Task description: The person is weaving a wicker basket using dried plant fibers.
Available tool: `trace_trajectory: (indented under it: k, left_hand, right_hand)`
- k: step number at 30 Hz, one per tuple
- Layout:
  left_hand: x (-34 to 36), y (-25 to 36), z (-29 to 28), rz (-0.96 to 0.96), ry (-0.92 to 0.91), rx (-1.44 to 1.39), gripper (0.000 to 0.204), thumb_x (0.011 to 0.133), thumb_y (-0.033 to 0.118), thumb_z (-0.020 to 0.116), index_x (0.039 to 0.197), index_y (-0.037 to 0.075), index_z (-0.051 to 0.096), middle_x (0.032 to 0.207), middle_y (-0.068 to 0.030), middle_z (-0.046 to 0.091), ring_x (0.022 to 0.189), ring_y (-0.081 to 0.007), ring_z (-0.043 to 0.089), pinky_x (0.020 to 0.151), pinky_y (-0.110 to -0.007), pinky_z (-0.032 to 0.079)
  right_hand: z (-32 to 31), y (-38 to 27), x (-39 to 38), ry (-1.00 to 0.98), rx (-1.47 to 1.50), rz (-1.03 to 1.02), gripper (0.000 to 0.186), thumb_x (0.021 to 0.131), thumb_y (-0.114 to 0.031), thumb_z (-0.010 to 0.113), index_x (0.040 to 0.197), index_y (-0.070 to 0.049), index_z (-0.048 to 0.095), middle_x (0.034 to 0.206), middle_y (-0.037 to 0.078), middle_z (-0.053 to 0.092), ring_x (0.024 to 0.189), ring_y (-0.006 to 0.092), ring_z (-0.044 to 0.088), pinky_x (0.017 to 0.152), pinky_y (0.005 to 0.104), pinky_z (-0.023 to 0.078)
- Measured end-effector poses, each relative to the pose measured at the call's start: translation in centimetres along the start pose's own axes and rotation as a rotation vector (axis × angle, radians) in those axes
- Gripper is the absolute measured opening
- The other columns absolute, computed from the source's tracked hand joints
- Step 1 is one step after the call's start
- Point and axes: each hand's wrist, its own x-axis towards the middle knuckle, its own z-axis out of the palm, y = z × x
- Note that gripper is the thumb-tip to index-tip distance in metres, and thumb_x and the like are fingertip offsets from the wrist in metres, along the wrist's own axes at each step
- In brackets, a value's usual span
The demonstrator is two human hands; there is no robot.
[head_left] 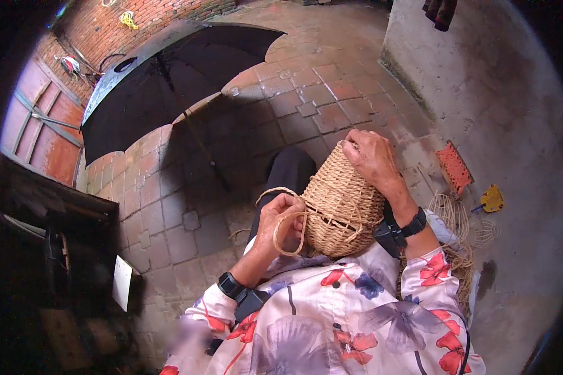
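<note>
A tan woven basket of twisted straw cord rests tilted on my lap. A dark slit runs across its lower part, with weave on both sides of it. My right hand is closed over the basket's far end, fingers bent round its edge. At the basket's left side, my left hand is pinched on a straw cord. The cord curls in a loop below the fingers, and another length arcs out above them. The fingertips of my left hand are close to the slit.
An open black umbrella lies on the brick paving at far left. Beside my right arm is a bundle of loose straw cord. A red perforated brick and a yellow fly-swatter-like piece lie near the grey wall.
</note>
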Motion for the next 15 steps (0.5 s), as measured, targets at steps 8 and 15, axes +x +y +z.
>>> trace_trajectory:
  k: [8,15]
  left_hand:
    - [0.2,0.7,0.1,-0.081,-0.005,0.114,0.012,0.086,0.016,0.071,0.088,0.010,0.060,0.071,0.0029,0.057,0.056,-0.0060,0.051,0.047,-0.021,0.042]
    - [0.5,1.6,0.6,-0.085,0.050,0.358,0.017,0.083,0.014,0.073,0.089,0.007,0.059,0.077,0.0005,0.060,0.062,-0.0080,0.056,0.053,-0.023,0.047]
  right_hand:
    - [0.4,0.1,0.0,0.022,-0.022,-0.011,0.023,0.084,-0.024,0.058,0.078,-0.002,0.062,0.081,0.018,0.067,0.080,0.0378,0.063,0.074,0.0480,0.050]
    - [0.3,0.0,0.0,0.036,-0.040,-0.022,0.023,0.084,-0.024,0.059,0.079,-0.002,0.063,0.080,0.019,0.066,0.081,0.0376,0.063,0.074,0.0480,0.050]
